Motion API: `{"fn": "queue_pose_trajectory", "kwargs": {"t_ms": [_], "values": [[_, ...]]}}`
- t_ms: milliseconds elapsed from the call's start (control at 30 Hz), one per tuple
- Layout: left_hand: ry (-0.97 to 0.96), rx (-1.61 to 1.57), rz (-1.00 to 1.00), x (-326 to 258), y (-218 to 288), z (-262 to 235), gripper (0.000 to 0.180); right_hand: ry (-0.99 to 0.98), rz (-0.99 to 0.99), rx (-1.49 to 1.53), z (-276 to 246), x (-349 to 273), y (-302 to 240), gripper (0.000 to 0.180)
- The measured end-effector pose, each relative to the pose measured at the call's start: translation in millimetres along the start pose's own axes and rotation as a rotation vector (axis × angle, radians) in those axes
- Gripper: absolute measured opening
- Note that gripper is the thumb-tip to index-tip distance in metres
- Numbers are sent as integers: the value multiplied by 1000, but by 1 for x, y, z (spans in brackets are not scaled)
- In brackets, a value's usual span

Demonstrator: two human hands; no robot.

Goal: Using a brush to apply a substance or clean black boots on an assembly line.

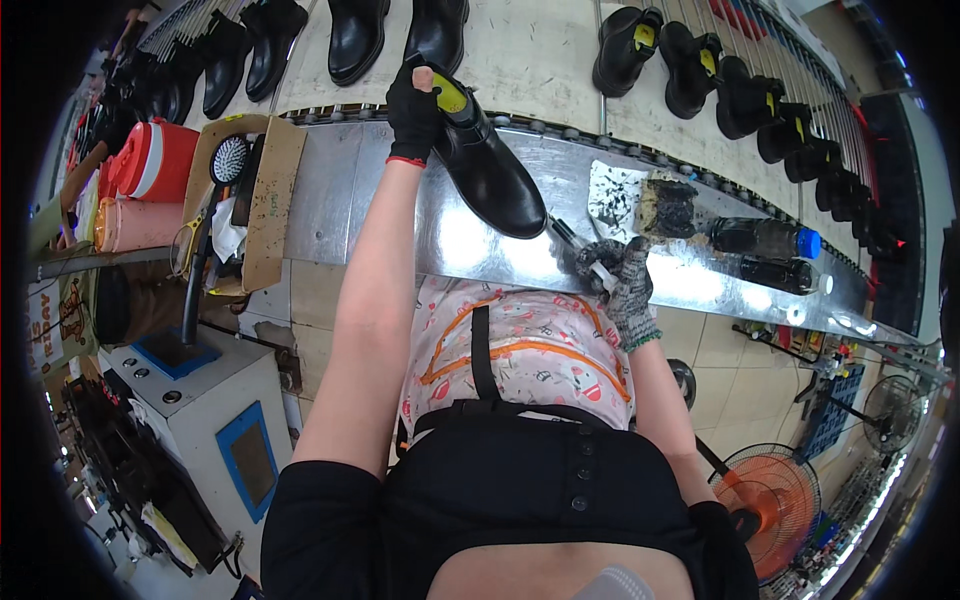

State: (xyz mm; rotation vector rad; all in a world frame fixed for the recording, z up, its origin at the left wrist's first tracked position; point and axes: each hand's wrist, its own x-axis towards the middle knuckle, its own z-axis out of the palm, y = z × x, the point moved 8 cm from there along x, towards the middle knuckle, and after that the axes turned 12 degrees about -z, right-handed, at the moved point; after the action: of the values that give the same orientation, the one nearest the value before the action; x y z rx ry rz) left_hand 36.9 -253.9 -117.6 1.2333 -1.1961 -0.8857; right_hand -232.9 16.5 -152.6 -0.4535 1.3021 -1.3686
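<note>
We are holding a black ankle boot (490, 170) by its top with our left hand (413, 115), which is wearing a black glove. The fingers are clamped around the boot's opening, where a yellow-green insert (449, 97) is showing. The boot is lying tilted over the shiny metal bench (340, 190), with its toe pointing to about 5 o'clock, and it is sitting at about 12 o'clock from our body.

Our right hand (622, 275), in a speckled grey glove, is gripping a small brush (572, 240); the fingers are closed around its handle, and the brush tip is reaching toward the boot's toe at about 10 o'clock from this hand.

At 1 o'clock from the right hand, a dirty sponge block (667, 208) is resting on the bench, and two dark bottles (765, 240) are lying just beside it. Beyond the bench, more black boots (630, 45) are standing on the conveyor (530, 50). At 9 o'clock, a cardboard box (270, 200) is holding a hairbrush (229, 160).
</note>
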Motion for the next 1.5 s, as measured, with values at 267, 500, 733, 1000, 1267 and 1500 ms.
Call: {"fn": "queue_pose_trajectory", "kwargs": {"t_ms": [267, 500, 733, 1000, 1267, 1500], "values": [[71, 396, 75, -6, 25, -8, 55, 72, -125, -115, -18, 4, -21, 75], [124, 541, 91, -44, 53, -31, 74, 92, -308, -417, -26, 6, -38, 77], [147, 607, -29, -106, 82, -51, 72, 8, -533, -1042, -38, 13, -36, 13], [63, 648, -41, -157, 111, -50, 74, -31, -503, -1033, -3, 2, -64, 11], [-215, 215, -452, -196, 98, -35, 75, -130, -451, -492, 21, -17, -80, 25], [-474, 34, -758, -233, 58, -18, 82, -295, -610, -1013, 31, -38, -84, 42]]}}
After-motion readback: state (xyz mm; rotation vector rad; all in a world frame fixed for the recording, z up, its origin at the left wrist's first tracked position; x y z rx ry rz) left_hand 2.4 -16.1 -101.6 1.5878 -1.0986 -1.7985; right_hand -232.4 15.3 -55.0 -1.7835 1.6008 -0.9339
